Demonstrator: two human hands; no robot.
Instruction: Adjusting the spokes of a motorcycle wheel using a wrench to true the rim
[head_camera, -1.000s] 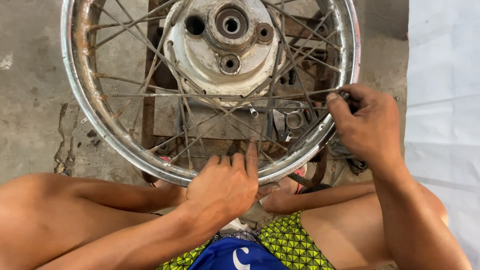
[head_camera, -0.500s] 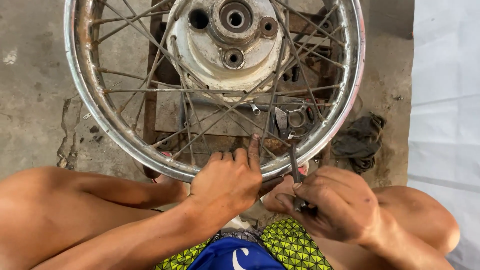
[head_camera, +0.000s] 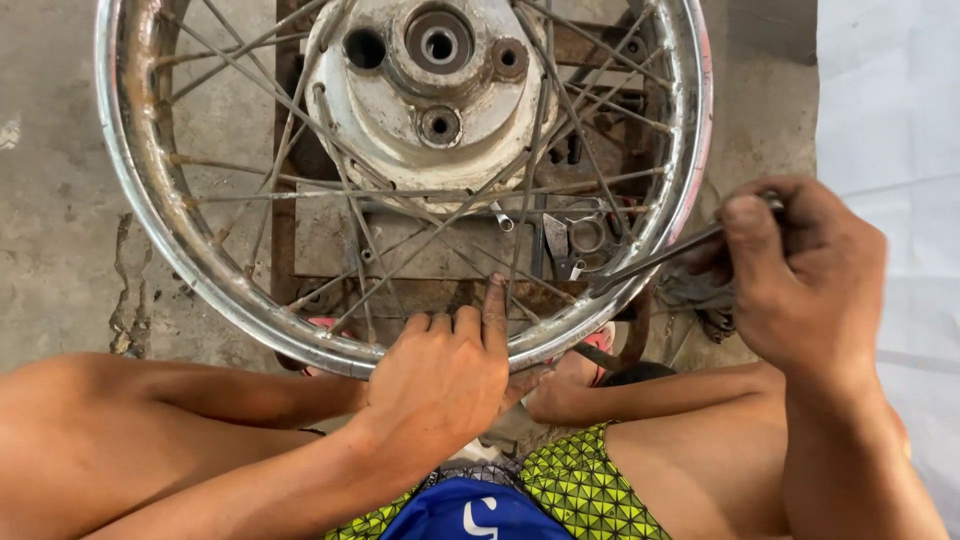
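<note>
Spoked wheel rim (head_camera: 160, 230), braced at its near edge by the left hand (head_camera: 440, 375); right hand (head_camera: 800, 270), half a second ago low by the knee, now clamped around a thin metal rod (head_camera: 655, 258) pointed at the rim.

The wheel rim (head_camera: 200, 270) is shiny metal with brown rust spots. Inside it, the thin spokes (head_camera: 420, 195) are dull metal, and the hub (head_camera: 430, 90) is scratched and grey. Under the wheel rim, the floor (head_camera: 60, 200) is rough, cracked concrete.
</note>
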